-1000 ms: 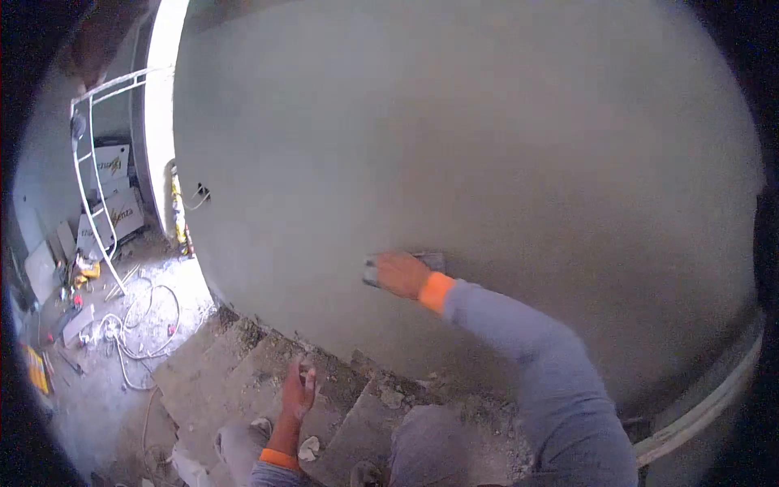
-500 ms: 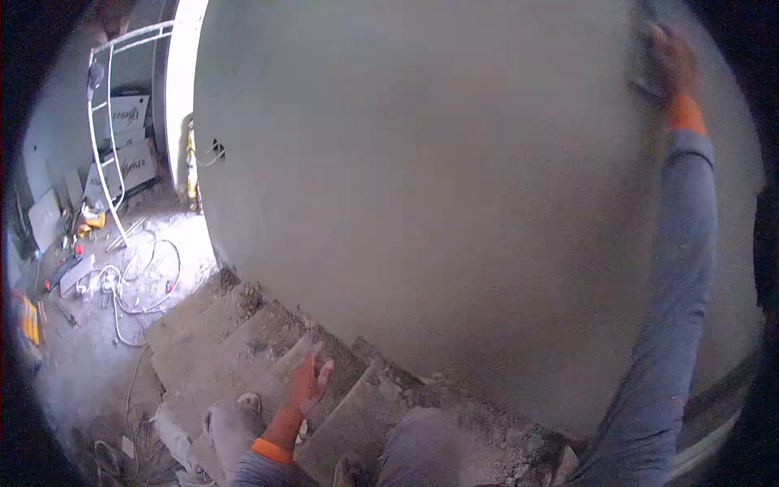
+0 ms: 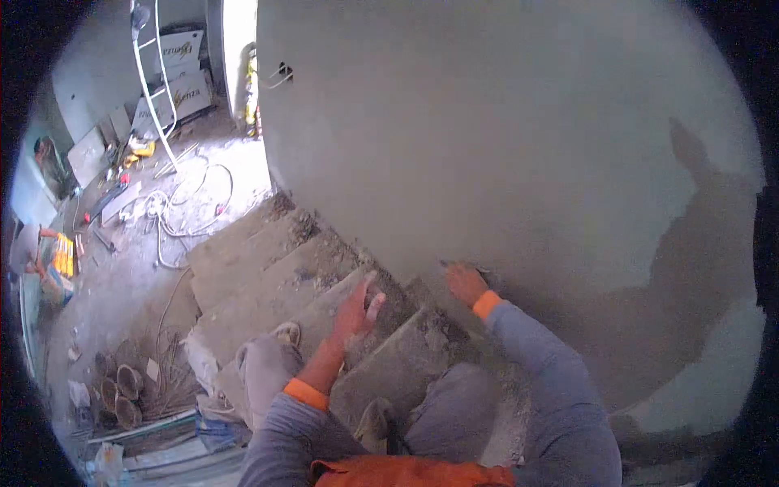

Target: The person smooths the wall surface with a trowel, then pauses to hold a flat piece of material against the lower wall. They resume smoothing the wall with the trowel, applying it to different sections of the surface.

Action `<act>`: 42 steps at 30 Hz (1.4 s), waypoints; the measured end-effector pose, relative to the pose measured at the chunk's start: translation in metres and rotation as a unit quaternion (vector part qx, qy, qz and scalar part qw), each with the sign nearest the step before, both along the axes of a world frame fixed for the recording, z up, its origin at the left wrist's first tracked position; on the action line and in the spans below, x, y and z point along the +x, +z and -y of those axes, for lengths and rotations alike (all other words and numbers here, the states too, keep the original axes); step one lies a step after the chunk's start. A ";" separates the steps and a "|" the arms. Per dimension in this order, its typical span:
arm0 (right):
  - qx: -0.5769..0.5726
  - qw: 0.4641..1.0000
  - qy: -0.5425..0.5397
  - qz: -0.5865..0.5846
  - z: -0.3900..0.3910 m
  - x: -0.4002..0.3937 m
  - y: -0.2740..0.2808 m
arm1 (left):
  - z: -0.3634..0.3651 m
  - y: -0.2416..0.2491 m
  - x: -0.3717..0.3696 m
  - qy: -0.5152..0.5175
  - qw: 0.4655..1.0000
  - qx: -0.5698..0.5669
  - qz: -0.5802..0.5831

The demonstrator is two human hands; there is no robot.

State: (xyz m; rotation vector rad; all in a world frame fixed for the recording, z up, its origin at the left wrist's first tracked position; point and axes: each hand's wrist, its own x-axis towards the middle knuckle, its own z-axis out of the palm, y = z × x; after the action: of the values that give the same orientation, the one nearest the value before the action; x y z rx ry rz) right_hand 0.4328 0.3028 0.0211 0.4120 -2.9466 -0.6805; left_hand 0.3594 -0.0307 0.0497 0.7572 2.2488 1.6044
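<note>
My right hand (image 3: 467, 284) presses a small plastering float (image 3: 484, 274) against the grey plastered wall (image 3: 503, 138), low down where the wall meets the rough concrete steps (image 3: 268, 260). Most of the float is hidden under my fingers. My left hand (image 3: 355, 312) hangs free above the steps with its fingers spread and holds nothing. Both wrists show orange cuffs and grey sleeves. My knees and one shoe (image 3: 286, 331) rest on the steps below.
White cables (image 3: 182, 203) lie coiled on the dusty floor at the foot of the steps. A white ladder (image 3: 154, 73) leans near stacked boxes (image 3: 182, 69). Several tools lie scattered at left. A person (image 3: 32, 247) crouches at the far left. Wet darker plaster (image 3: 682, 268) covers the wall's right side.
My right hand swept from mid-wall up to the upper right, then came down to the wall's base by the steps. My view has tilted down and left.
</note>
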 end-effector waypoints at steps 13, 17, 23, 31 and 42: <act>0.215 0.843 -0.035 -0.492 0.010 -0.052 0.490 | -0.015 0.009 0.010 -0.020 0.995 -0.004 -0.098; 0.105 0.908 -0.053 -0.403 0.019 -0.082 0.433 | -0.022 0.002 0.007 -0.055 0.997 -0.006 -0.047; -0.051 0.988 -0.048 -0.140 0.019 0.005 0.071 | -0.009 0.016 0.002 -0.018 1.000 -0.009 -0.021; -0.082 0.946 -0.186 0.252 0.006 0.148 0.032 | 0.020 0.009 -0.004 0.021 0.999 0.020 -0.041; 0.330 0.792 -0.058 -0.510 0.007 0.026 0.521 | 0.003 0.018 0.004 -0.005 0.993 0.004 -0.121</act>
State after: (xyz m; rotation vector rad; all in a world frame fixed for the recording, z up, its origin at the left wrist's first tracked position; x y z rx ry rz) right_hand 0.4592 0.2955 0.5426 -0.1171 -1.6559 -1.3878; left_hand 0.3630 -0.0333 0.0673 1.0112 2.3985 1.5931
